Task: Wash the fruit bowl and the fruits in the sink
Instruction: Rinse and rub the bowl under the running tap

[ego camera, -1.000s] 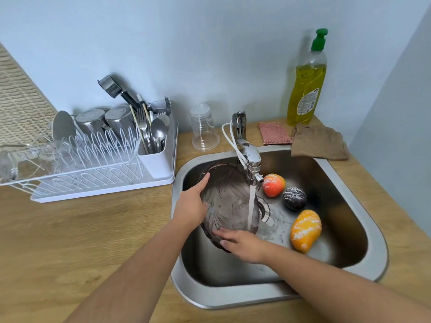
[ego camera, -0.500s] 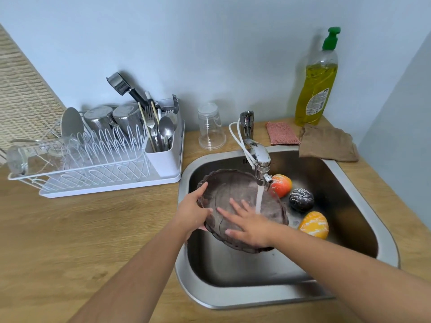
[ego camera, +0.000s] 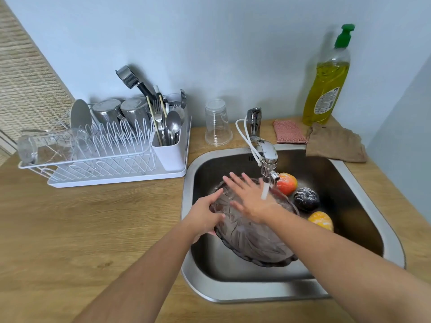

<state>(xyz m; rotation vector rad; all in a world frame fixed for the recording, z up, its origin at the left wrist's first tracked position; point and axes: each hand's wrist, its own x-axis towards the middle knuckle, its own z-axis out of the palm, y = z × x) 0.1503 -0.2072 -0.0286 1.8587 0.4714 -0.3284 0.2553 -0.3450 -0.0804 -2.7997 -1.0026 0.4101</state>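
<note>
Bowl rinse in hand; fruits not yet washed.

Left of the sink (ego camera: 233,294): white wire dish rack (ego camera: 112,145). Over the sink's left half, my left hand (ego camera: 205,215) grips the fruit bowl (ego camera: 254,238) by its rim, thumb on top, fingers tucked beneath. The bowl is tilted, dark, translucent and ribbed, with a scalloped edge. My right hand (ego camera: 251,199) lies flat inside it, fingers straight and spread, under water from the tap (ego camera: 268,157). On the sink's right floor: red-orange fruit (ego camera: 286,184), dark fruit (ego camera: 306,198) flecked white, yellow fruit (ego camera: 321,220), all rounded. Behind the sink's right corner: soap bottle (ego camera: 326,85). Next, I judge: a firm hold on slippery glass, set it aside, then fruits singly.
</note>
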